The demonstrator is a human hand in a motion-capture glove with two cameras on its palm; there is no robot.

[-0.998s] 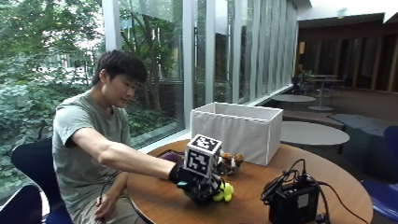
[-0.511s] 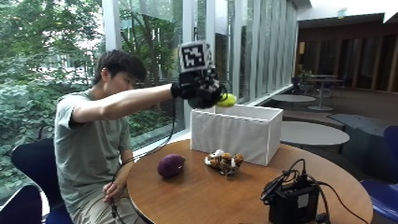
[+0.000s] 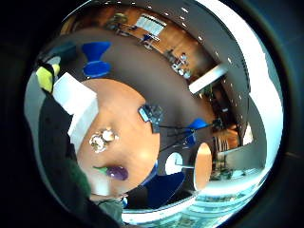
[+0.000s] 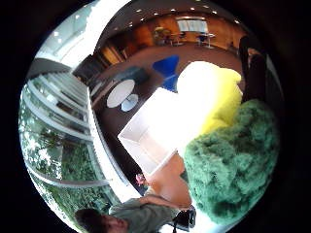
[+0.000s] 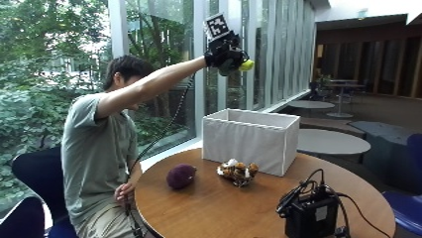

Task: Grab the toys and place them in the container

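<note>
My gloved right hand (image 5: 224,55) now raised higher than half-second ago, fingers curling round yellow-green toy (image 5: 245,65), probably plush, well above white container (image 5: 250,140). Purple toy (image 5: 180,176) lying at container's 8 o'clock.

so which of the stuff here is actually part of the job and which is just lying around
Part of the job:
- yellow-green toy, held up by the gloved right hand
- purple toy
- brown and white toy
- white container

Just lying about:
- black device with cables
- round table
</note>
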